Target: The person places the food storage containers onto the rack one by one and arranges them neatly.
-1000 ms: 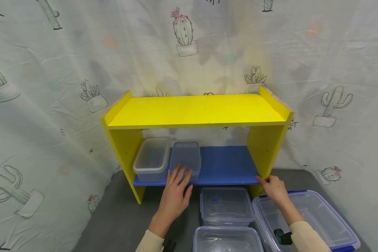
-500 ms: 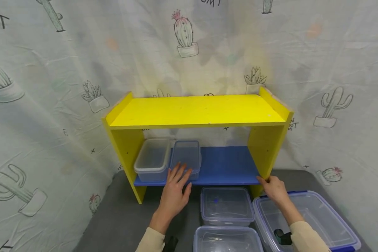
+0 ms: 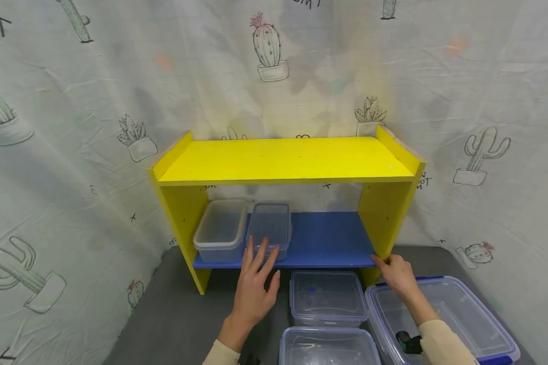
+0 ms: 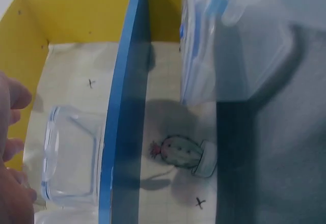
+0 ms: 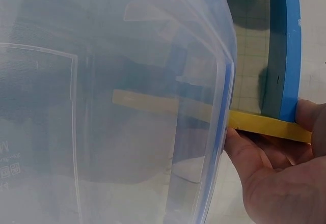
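A yellow shelf unit point(image 3: 283, 161) with a blue lower board point(image 3: 331, 238) stands against the back. On that board, at the left end, are two lidded clear plastic containers: a frosted one point(image 3: 221, 223) and, beside it, a narrower blue-rimmed one point(image 3: 270, 223). My left hand point(image 3: 254, 294) has its fingers spread, the fingertips overlapping the front of the blue-rimmed container in the head view. My right hand point(image 3: 399, 276) grips the front edge of the unit's right side panel, thumb on the inner side by the board and fingers on the outer side point(image 5: 249, 155).
Two blue-rimmed lidded containers point(image 3: 327, 299) point(image 3: 331, 347) stand on the grey table point(image 3: 164, 309) before the shelf. A larger container point(image 3: 461, 309) with blue clips sits at the right, under my right forearm. A cloth with cactus drawings point(image 3: 319, 76) hangs behind.
My left hand's fingers have spread somewhat more at the front of the blue-rimmed container. The right hand keeps its grip on the side panel, and the containers look about where they were.
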The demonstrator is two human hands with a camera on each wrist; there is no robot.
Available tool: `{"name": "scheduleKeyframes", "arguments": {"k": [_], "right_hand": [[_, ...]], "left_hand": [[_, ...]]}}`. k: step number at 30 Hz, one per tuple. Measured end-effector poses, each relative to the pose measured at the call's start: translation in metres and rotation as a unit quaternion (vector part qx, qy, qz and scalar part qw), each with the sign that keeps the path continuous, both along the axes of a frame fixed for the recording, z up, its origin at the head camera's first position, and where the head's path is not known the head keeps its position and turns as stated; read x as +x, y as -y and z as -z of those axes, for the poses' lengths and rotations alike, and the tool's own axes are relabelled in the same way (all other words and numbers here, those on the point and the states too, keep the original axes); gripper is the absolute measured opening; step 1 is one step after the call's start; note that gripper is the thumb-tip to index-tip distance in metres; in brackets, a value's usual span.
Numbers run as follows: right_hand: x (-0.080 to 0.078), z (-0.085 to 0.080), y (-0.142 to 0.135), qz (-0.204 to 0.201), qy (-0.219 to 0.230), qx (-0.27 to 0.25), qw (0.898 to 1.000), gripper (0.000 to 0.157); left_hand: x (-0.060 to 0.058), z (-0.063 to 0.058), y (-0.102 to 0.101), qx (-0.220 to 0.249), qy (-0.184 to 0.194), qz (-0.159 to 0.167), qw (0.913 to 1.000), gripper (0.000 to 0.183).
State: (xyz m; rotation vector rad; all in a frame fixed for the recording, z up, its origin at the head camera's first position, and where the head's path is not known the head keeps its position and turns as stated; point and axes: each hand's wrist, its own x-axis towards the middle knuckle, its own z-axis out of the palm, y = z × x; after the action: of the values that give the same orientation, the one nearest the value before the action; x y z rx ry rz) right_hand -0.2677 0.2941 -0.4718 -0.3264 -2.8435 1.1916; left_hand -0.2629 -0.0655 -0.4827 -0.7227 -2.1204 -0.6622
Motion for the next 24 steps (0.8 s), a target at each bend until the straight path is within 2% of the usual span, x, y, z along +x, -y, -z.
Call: {"name": "scheduleKeyframes", "arguments": {"k": [5, 9, 13, 19, 22, 24], "right_hand": [[0.0, -0.001, 0.001, 0.001, 0.007, 0.0, 1.0, 0.048], [0.0, -0.002, 0.002, 0.0, 0.014, -0.005, 1.0, 0.051], [0.0, -0.001, 0.002, 0.003, 0.013, -0.005, 1.0, 0.049], [-0.001, 0.0, 0.003, 0.005, 0.014, -0.006, 1.0, 0.05], [-0.001, 0.0, 0.003, 0.008, 0.016, -0.008, 1.0, 0.05], [0.0, -0.001, 0.003, 0.008, 0.016, -0.011, 1.0, 0.049]], "left_hand": [[0.011, 0.003, 0.0, 0.022, -0.002, 0.016, 0.9996, 0.049], [0.016, 0.005, 0.002, 0.036, 0.009, 0.025, 0.999, 0.054], [0.02, 0.012, 0.004, 0.034, 0.021, 0.026, 0.9989, 0.058], [0.031, 0.03, 0.007, -0.015, 0.083, 0.017, 0.9963, 0.053], [0.036, 0.038, 0.008, -0.016, 0.127, 0.021, 0.9916, 0.044], [0.04, 0.043, 0.009, -0.007, 0.166, 0.03, 0.9856, 0.04]]}}
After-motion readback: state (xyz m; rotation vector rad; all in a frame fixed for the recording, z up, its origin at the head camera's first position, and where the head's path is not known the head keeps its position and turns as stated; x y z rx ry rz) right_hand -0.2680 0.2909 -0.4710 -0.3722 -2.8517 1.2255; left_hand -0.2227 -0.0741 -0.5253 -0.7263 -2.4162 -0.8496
